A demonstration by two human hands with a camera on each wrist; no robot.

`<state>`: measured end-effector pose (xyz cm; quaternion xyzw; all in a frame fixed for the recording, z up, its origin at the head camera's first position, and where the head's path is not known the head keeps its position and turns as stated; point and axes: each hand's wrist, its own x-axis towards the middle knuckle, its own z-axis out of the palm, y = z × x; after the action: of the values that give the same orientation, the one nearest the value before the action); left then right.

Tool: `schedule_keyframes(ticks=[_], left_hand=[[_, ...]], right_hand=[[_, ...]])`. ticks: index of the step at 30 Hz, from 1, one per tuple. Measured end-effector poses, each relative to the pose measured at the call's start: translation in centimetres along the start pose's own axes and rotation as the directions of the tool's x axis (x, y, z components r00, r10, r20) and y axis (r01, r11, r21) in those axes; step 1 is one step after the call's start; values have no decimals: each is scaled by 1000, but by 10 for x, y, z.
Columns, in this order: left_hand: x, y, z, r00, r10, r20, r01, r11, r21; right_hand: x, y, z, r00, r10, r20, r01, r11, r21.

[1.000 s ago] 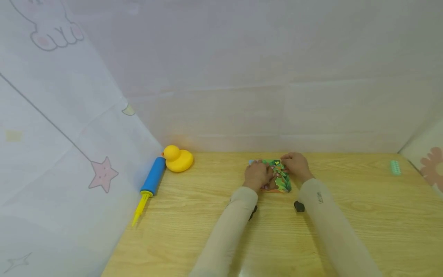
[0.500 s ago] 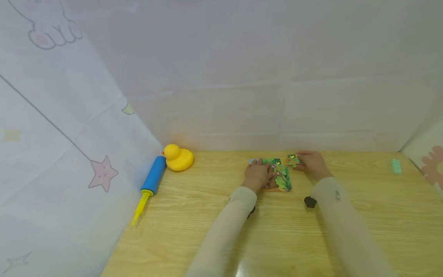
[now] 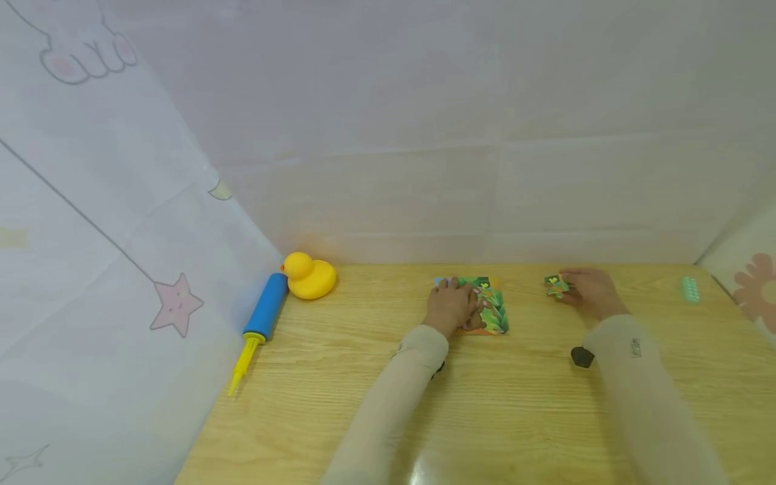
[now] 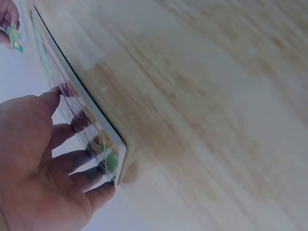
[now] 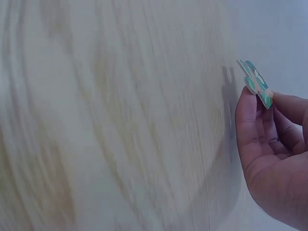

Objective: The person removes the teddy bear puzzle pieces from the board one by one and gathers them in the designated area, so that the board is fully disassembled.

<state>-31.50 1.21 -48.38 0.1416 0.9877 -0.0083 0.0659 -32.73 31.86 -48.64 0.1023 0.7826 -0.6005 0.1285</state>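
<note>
A flat jigsaw puzzle board (image 3: pixel 498 313) with a green, leafy picture lies on the wooden table near the back wall. My left hand (image 3: pixel 447 308) rests on its left part and covers much of the picture. The left wrist view shows the spread fingertips touching the face of the board (image 4: pixel 111 158), whose pale edge faces the camera. To the right of the board, my right hand (image 3: pixel 593 291) pinches a small green puzzle piece (image 3: pixel 556 285) between thumb and fingers. In the right wrist view the same piece (image 5: pixel 260 85) is tilted and held above the table.
A yellow rubber duck (image 3: pixel 310 276) sits at the back left, beside a blue and yellow hand pump (image 3: pixel 267 308). A small mint-green bumpy thing (image 3: pixel 690 289) lies far right. Pale printed cloth (image 3: pixel 388 135) walls in the table (image 3: pixel 503 404) at the back and sides.
My right hand has lifted the puzzle piece from the board's top right area and carried it to the right. My left hand has stayed on the board.
</note>
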Motion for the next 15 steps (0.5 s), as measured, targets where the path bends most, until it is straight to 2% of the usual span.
schedule_keyframes(ticks=[7,15], left_hand=[[3,1,0,1000,-17,0,17,999,27],[4,2,-1,1000,-5,9,5,999,35]], right_hand=[[-11,8,-27,999,17,-39,-16,1000,17],[-17,26,-54,997,4,-76,-10,997,-80]])
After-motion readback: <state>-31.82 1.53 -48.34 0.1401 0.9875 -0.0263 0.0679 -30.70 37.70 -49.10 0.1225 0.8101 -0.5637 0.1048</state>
